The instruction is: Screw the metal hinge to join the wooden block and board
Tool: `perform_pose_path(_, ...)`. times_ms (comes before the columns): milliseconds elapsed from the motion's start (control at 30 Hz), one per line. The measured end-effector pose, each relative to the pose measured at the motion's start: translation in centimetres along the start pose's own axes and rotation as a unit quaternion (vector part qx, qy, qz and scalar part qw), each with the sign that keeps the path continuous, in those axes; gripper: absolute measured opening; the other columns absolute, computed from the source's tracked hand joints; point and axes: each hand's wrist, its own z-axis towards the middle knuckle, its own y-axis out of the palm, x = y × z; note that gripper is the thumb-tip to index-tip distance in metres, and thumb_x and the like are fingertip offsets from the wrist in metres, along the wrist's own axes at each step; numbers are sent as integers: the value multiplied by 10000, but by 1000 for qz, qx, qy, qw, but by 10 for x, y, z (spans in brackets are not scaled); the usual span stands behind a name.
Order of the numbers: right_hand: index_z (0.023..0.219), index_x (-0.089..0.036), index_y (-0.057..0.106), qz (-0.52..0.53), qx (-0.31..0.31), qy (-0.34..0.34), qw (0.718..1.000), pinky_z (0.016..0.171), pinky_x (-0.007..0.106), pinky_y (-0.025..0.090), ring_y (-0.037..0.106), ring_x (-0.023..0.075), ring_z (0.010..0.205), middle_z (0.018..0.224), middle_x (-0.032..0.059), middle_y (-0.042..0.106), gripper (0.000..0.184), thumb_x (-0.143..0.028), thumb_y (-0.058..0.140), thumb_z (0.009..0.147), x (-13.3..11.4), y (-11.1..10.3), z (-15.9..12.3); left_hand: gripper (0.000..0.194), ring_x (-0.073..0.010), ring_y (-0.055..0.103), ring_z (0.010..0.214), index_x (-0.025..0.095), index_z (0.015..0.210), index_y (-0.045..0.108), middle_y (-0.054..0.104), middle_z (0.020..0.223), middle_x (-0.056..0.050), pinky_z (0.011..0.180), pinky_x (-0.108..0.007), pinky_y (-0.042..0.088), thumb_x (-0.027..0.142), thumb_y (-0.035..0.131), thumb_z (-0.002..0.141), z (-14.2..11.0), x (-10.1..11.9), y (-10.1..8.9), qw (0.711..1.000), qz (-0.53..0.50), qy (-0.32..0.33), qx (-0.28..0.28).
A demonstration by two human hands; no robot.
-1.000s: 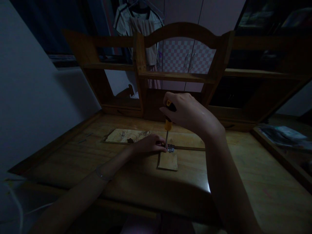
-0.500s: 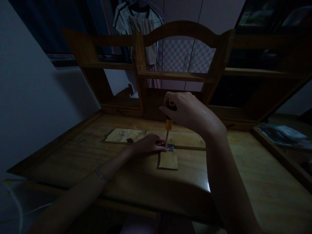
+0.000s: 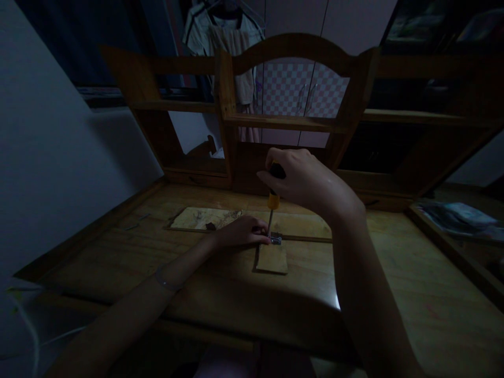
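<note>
My right hand (image 3: 303, 176) is closed round the black and yellow handle of a screwdriver (image 3: 273, 202), which stands nearly upright with its shaft pointing down. The screwdriver's tip meets the left side of a small metal hinge (image 3: 276, 240). This hinge lies across the edges of a short wooden block (image 3: 272, 259) and a long wooden board (image 3: 303, 226). From the left, my left hand (image 3: 242, 231) pinches thumb and fingers together beside the tip. Whatever sits between those fingertips is hidden.
All this lies on a wooden desk (image 3: 189, 262) with an open shelf unit (image 3: 283, 124) along its back. Small metal pieces (image 3: 137, 222) lie at the left. A wood-edged compartment on the right holds plastic-wrapped items (image 3: 459, 218). Behind hang clothes (image 3: 232, 42) by a cupboard.
The screwdriver handle has turned slightly in my right hand. Both hands, the hinge and the wood stay in nearly the same place.
</note>
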Motion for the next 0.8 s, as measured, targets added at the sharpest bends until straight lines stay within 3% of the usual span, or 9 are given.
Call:
perform_pose_path(200, 1013, -187, 610, 9, 3, -7, 1000, 769, 339, 406, 615, 232, 889, 957, 93, 669, 194, -274, 476, 903, -1, -1, -1, 327, -89, 373, 546, 150, 828, 720, 485, 578, 36, 539, -238, 224, 475, 687, 825, 0, -4, 1, 1000, 8, 4, -2)
perform_pose_path(500, 986, -190, 610, -17, 2, 11, 1000, 773, 343, 407, 613, 239, 883, 937, 98, 668, 205, -342, 495, 911, 0, 0, 1, 326, -88, 403, 550, 143, 823, 717, 517, 594, 34, 536, -226, 222, 468, 695, 818, 0, -5, 1, 1000, 2, 4, -2)
perform_pose_path(800, 976, -174, 613, 5, -2, -3, 1000, 781, 349, 420, 610, 235, 903, 990, 102, 673, 183, -272, 504, 866, -1, -1, -1, 328, -87, 393, 549, 139, 778, 699, 505, 589, 32, 535, -226, 233, 463, 694, 826, 1, -5, 2, 1000, -1, -3, -6)
